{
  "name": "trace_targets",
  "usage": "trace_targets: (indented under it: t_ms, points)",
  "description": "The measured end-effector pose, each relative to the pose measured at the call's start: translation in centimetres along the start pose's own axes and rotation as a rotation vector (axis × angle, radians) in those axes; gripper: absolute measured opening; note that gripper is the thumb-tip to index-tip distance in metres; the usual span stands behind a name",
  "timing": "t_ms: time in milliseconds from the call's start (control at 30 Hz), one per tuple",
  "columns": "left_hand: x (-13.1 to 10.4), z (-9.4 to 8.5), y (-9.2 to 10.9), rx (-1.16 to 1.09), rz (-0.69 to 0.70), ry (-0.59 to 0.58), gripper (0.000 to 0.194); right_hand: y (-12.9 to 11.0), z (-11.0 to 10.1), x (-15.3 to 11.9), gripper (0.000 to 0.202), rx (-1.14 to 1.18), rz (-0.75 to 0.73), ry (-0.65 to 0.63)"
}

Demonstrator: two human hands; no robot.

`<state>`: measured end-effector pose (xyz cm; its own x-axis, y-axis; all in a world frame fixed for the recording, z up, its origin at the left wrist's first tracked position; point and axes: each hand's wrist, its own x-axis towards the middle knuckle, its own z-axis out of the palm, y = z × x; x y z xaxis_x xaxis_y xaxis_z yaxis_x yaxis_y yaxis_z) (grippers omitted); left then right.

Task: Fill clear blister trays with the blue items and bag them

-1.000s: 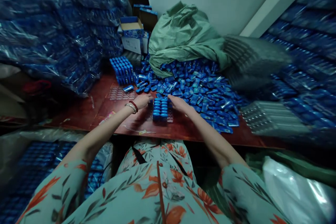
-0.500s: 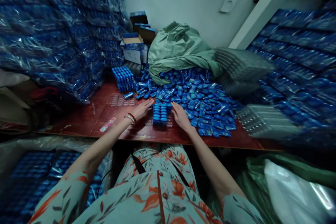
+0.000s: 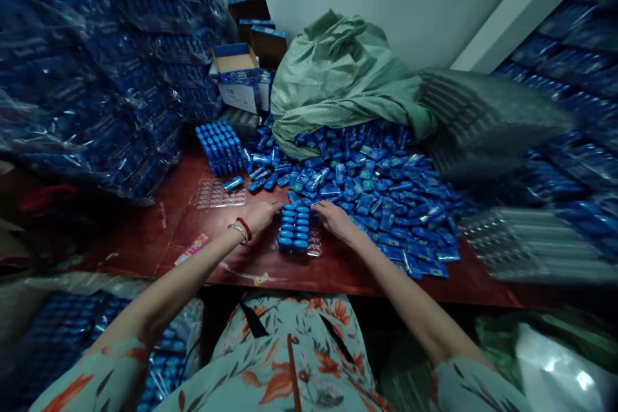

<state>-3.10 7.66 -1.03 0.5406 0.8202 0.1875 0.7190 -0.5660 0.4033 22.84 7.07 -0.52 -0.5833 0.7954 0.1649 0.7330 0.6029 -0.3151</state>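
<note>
Two columns of small blue containers (image 3: 294,229) stand close together in front of me, with a clear plastic blister tray (image 3: 314,243) under them and showing at the right. At the far left end of the columns is my left hand (image 3: 261,216), wearing a red bead bracelet and a silver bangle, its fingers drawn together. My right hand (image 3: 335,219) is opposite, at the far right end, with thumb and fingers closed as well. Whatever lies between the fingertips is too small to make out.
A heap of blue containers (image 3: 386,199) spills from a green sack (image 3: 338,77) behind my hands. At left are a block of upright containers (image 3: 219,145) and another clear tray (image 3: 219,194). Stacked trays (image 3: 535,244) stand right; wrapped stacks (image 3: 96,77) rise left.
My view has tipped down and come closer to the table. Both hands have gone from stretched-out fingers beside the columns to bent, closed fingers at their far end.
</note>
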Motion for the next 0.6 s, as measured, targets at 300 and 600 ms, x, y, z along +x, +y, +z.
trace_targets:
  t_ms: [300, 600]
  points:
    - [-0.8, 1.7, -0.5, -0.080, -0.022, 0.100, 0.037, 0.1, 0.6, -1.1, 0.034, 0.039, -0.019, 0.134]
    - [-0.3, -0.2, 2.6, 0.096, 0.296, -0.016, 0.044, -8.7, 2.4, -4.7, 0.030, -0.049, -0.031, 0.262]
